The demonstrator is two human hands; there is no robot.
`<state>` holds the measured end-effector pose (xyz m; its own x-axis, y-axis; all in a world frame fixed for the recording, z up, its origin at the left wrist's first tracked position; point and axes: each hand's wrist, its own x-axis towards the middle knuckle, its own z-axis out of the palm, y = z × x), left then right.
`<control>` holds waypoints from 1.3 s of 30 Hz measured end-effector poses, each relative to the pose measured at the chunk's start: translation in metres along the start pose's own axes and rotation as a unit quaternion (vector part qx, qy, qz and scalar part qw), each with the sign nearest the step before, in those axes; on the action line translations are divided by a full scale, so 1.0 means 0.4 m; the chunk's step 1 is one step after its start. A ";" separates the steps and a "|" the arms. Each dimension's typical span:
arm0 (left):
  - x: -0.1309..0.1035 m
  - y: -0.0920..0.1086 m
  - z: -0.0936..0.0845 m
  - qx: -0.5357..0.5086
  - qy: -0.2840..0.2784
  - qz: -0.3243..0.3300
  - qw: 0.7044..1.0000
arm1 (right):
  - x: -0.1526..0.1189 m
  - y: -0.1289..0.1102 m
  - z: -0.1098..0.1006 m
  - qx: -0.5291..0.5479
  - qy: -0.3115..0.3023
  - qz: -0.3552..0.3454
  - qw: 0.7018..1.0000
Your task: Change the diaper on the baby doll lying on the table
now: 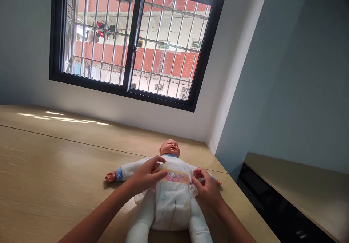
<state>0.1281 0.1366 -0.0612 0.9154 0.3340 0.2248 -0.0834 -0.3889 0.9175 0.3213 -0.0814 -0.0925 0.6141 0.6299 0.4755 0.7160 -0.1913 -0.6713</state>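
Note:
A baby doll (170,148) lies on its back on the wooden table, head away from me, in a white top with blue cuffs and white legwear. A white diaper (173,203) with a coloured front band covers its belly and crotch. My left hand (148,174) grips the diaper's upper left edge, thumb on the band, other fingers partly hidden. At the opposite side, my right hand (205,186) has its fingers closed on the diaper's side near the waist. Part of a white flap (139,198) shows beneath the left side.
The wooden table (68,163) reaches to the wall, with a seam across it and sunlit streaks at the far left. A barred window (131,43) is above. Another wooden surface (300,185) with a dark front stands at the right.

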 end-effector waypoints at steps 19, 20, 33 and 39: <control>-0.026 0.037 0.018 0.196 -0.059 0.107 0.973 | -0.032 -0.078 0.028 -0.028 -0.074 -0.154 0.985; -0.020 0.024 0.025 0.211 -0.052 0.125 0.968 | -0.036 -0.083 0.032 -0.022 -0.087 -0.163 0.982; -0.041 0.004 0.113 0.393 -0.073 0.003 0.917 | -0.091 -0.177 0.034 -0.109 -0.249 -0.200 0.941; -0.085 0.074 0.132 0.395 -0.038 -0.104 0.912 | -0.109 -0.194 0.043 -0.195 -0.232 -0.234 0.924</control>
<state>0.1151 0.0684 -0.0589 0.9064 0.4218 0.0219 0.3772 -0.8317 0.4073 0.2331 -0.0811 -0.0709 0.0631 0.9502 0.3052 0.9879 -0.0160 -0.1545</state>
